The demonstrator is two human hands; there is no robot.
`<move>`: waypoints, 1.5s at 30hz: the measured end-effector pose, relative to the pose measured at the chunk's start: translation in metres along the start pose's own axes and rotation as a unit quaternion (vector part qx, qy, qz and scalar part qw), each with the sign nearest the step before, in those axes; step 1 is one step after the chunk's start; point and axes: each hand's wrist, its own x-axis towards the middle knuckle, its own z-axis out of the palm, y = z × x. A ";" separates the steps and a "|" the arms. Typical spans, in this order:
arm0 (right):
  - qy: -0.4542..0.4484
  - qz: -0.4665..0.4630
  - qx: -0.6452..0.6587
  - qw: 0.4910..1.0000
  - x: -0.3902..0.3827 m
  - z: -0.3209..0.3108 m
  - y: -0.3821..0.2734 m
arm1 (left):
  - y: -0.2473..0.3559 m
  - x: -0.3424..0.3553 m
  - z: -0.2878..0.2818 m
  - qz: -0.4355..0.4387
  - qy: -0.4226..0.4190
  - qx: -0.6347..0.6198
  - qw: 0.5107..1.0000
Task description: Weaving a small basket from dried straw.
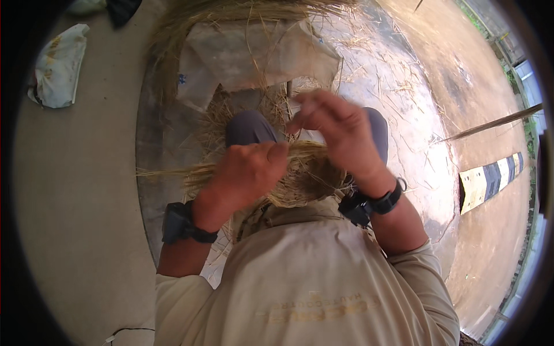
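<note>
Sitting against the front of the beige cloth shirt (323, 259): round, hollow tan straw piece (309, 181). Left hand (248, 173) at its edge, fingers curled tight over a thin, loose tan straw bundle (199, 172); right hand (340, 130) raised just above, fingers bent, blurred, can't tell if pinching anything. Beyond grey-trousered knees (248, 126): crumpled whitish translucent sheet (265, 55), then long dry tan stalks (248, 11).
</note>
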 end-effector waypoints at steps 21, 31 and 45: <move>0.252 0.339 -0.741 0.522 -0.207 -0.444 -0.055 | -0.137 -0.130 -0.104 -0.306 -0.105 0.164 0.932; -0.128 0.011 -0.248 0.960 -0.053 -0.081 0.004 | -0.024 0.002 -0.036 -0.093 -0.120 -0.095 0.984; -0.114 0.264 0.146 0.947 -0.039 -0.085 0.034 | -0.026 0.004 0.018 -0.097 -0.100 -0.163 0.977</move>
